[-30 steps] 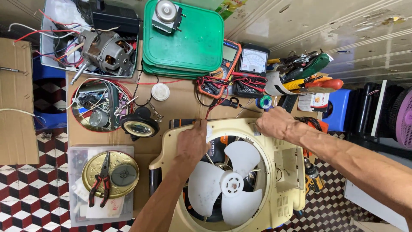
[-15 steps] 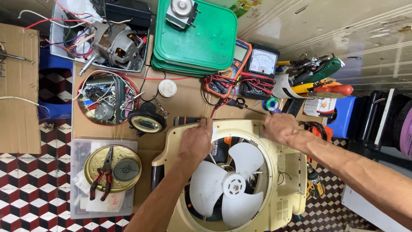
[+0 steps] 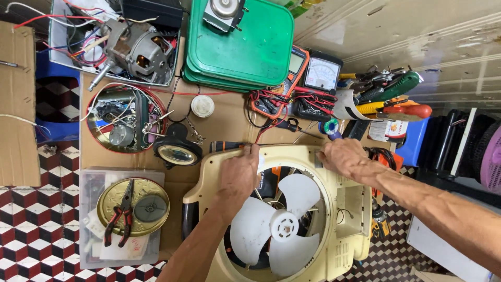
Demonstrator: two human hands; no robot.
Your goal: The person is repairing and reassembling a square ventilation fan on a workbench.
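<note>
A cream plastic fan housing (image 3: pixel 349 209) lies flat in front of me, with a white three-bladed fan (image 3: pixel 276 224) in its round opening. My left hand (image 3: pixel 237 175) rests on the housing's far rim, fingers curled over the edge near a black-handled tool. My right hand (image 3: pixel 342 156) grips the same far rim further right. Both forearms reach in from below and from the right.
Behind the housing stand stacked green trays (image 3: pixel 240 47), two multimeters (image 3: pixel 313 75) with red leads, an electric motor (image 3: pixel 138 49) in a tray, a round tin of parts (image 3: pixel 125 120), a black ring (image 3: pixel 177 151) and hand tools (image 3: pixel 389 94). Pliers (image 3: pixel 120 219) lie on a gold lid at left.
Both hands have shifted slightly along the housing's far rim; the view has drifted, so everything sits a little lower and further right in the picture.
</note>
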